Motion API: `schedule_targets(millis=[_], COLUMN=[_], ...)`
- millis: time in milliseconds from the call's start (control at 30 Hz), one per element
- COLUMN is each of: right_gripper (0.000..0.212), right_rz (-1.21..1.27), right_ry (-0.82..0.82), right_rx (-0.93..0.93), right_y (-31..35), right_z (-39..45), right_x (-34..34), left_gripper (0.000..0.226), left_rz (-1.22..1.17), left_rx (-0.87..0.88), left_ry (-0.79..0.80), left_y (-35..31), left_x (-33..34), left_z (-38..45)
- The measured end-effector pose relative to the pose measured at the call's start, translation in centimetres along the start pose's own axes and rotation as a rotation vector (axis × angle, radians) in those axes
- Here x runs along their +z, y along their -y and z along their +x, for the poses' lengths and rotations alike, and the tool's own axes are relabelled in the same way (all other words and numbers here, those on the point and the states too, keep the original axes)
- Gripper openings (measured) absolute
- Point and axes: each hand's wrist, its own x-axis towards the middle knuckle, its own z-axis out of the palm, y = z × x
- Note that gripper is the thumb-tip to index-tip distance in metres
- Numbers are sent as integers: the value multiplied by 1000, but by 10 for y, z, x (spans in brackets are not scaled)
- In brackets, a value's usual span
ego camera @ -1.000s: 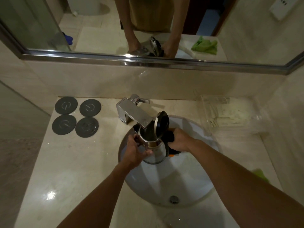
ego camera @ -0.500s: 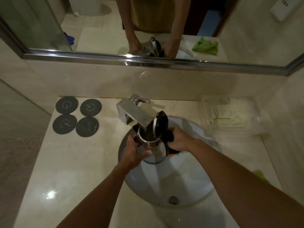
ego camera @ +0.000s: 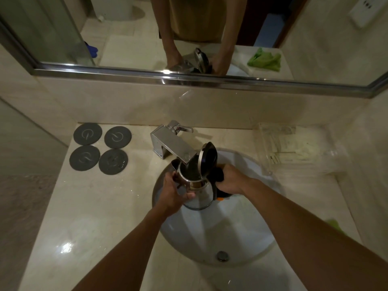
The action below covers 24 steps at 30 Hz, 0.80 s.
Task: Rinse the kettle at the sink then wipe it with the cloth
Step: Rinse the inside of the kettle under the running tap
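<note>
I see the right hand (ego camera: 230, 179) with its fingers curled tight round the kettle's black handle. The left hand (ego camera: 173, 191) wraps its fingers round the steel body near the spout. The kettle (ego camera: 198, 193) hangs over the sink (ego camera: 247, 234), lid (ego camera: 207, 159) raised, mouth under the tap (ego camera: 171, 144). The green cloth (ego camera: 333, 224) lies on the counter at right. Since half a second ago, nothing has visibly shifted.

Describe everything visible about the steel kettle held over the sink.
The shiny stainless-steel kettle has a black hinged lid standing open, a black handle and an orange spot near its base. It is held roughly upright above the white basin, its mouth under the chrome faucet spout. The left hand grips its body; the right hand grips the handle. No running water is discernible.
</note>
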Motion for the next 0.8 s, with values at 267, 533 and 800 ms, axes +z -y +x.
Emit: schedule_targets(millis=[267, 533, 800], right_gripper=[6, 15, 17], right_rz=[-7, -31, -25], right_ry=[-11, -2, 0], right_rx=[-4, -21, -41], right_y=[3, 3, 5], right_z=[0, 4, 2], right_x=[-1, -3, -4], left_gripper=[81, 80, 81], left_rz=[18, 25, 22], left_rx=[-12, -9, -9], left_ry=[-8, -14, -22], left_y=[1, 2, 3], left_x=[-1, -1, -1], left_z=[2, 4, 4])
